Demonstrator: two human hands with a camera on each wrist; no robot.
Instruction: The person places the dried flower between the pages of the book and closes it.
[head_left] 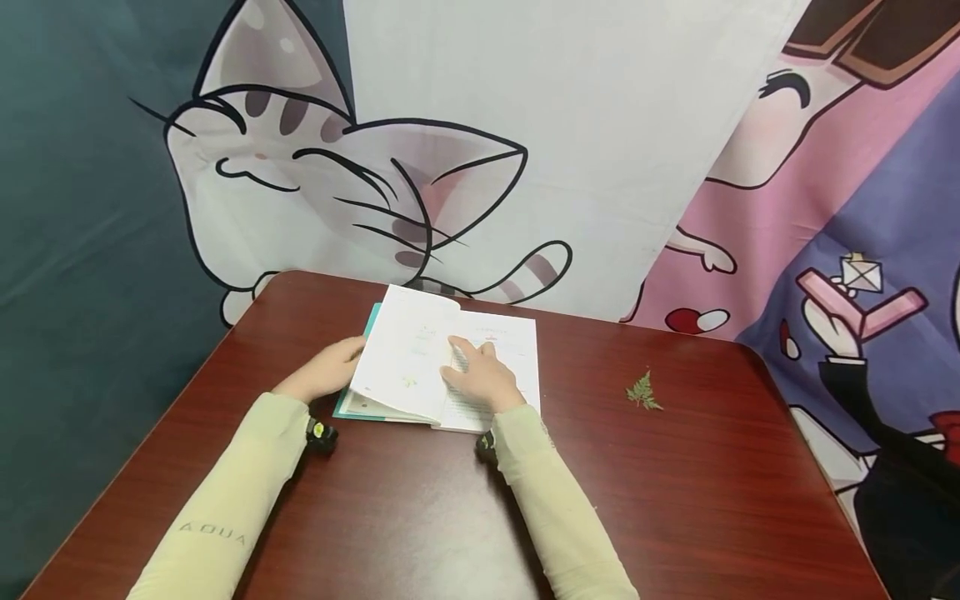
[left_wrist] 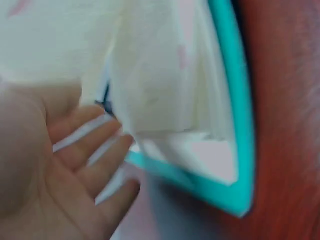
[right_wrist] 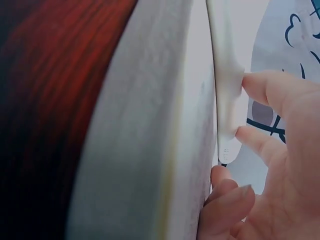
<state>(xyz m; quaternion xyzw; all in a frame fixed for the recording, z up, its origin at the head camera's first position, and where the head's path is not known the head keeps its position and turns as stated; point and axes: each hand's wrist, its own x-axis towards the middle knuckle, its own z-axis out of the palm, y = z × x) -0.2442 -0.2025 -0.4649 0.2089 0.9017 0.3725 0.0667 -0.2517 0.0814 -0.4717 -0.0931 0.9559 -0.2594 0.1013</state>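
An open book [head_left: 405, 354] with a teal cover [left_wrist: 242, 115] lies on the table, one of its white pages [head_left: 412, 333] lifted and curving over the left side. By the book's left edge is my left hand [head_left: 333, 367]; the left wrist view shows its fingers [left_wrist: 107, 160] loosely extended beside the loose page edges, gripping nothing. My right hand [head_left: 483, 375] is over the middle of the book. In the right wrist view, two spread fingertips [right_wrist: 245, 82] touch the curving page, while other fingers [right_wrist: 227, 205] of that hand rest, bent, against the facing page.
A small green fern-like leaf [head_left: 643, 392] lies on the reddish-brown table [head_left: 600, 467], to the right of the book. Behind the table hangs a cloth backdrop [head_left: 585, 125] with cartoon figures. Each wrist bears a small black camera [head_left: 322, 437].
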